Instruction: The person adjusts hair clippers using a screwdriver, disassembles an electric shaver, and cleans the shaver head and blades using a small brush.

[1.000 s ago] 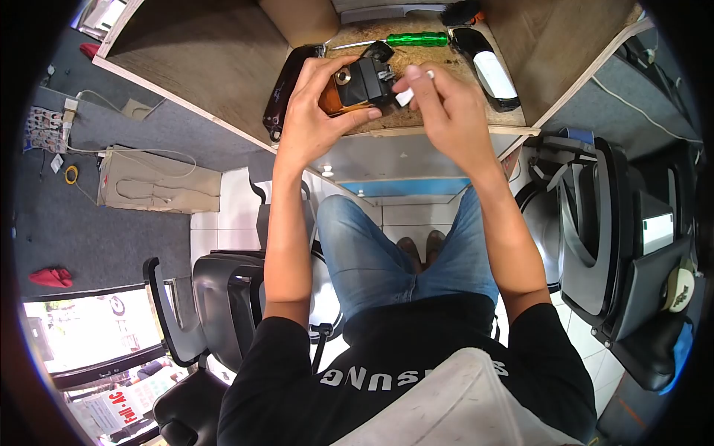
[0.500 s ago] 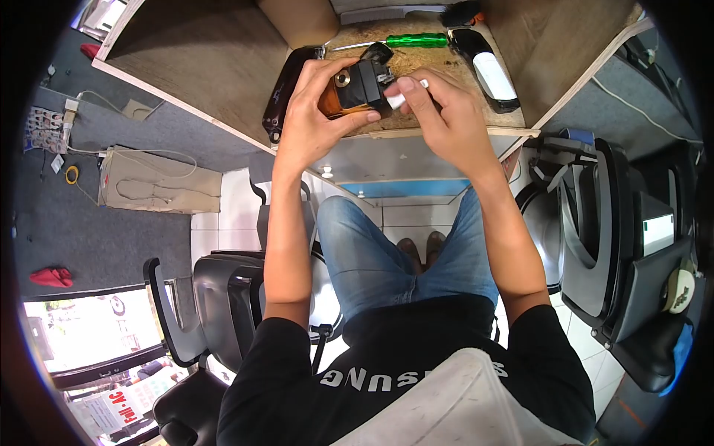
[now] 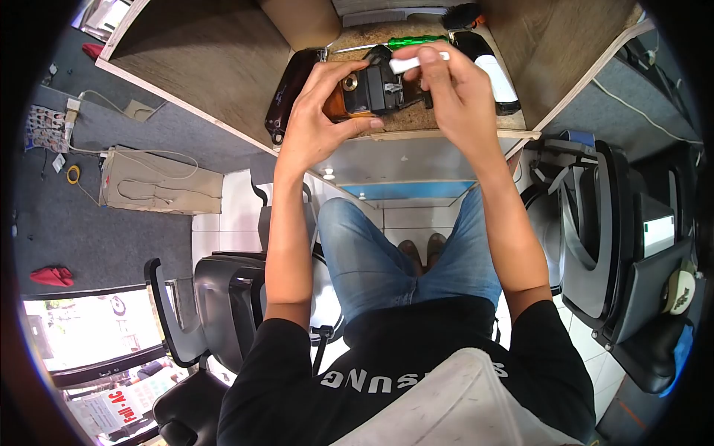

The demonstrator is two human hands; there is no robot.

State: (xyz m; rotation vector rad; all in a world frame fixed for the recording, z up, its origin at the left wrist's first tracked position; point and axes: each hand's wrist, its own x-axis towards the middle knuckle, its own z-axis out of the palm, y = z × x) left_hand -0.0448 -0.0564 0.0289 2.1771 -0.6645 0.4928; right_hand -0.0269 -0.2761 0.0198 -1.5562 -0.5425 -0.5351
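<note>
My left hand [image 3: 316, 111] is wrapped round a black and amber hair clipper [image 3: 357, 91], thumb along its near side and fingers over the far side. A small metal part shows at the clipper's right end. My right hand [image 3: 462, 93] pinches a small white brush-like tool [image 3: 418, 62], its wider end pointing left, just above the clipper's far right corner. Whether the tool touches the clipper I cannot tell. Behind the clipper, a green-handled screwdriver [image 3: 416, 41] lies on the shelf, its shaft pointing left.
A dark maroon clipper [image 3: 291, 93] lies left of my left hand, and a black and white clipper [image 3: 497, 78] to the right. A dark brush [image 3: 461, 15] sits at the back. Wooden side panels [image 3: 201, 56] flank the shelf. Black chairs [image 3: 230, 297] stand either side of my legs.
My right hand has lifted the white tool away from the clipper's right end, up and slightly back. The clipper has turned a little in my left hand, showing more of its metal part.
</note>
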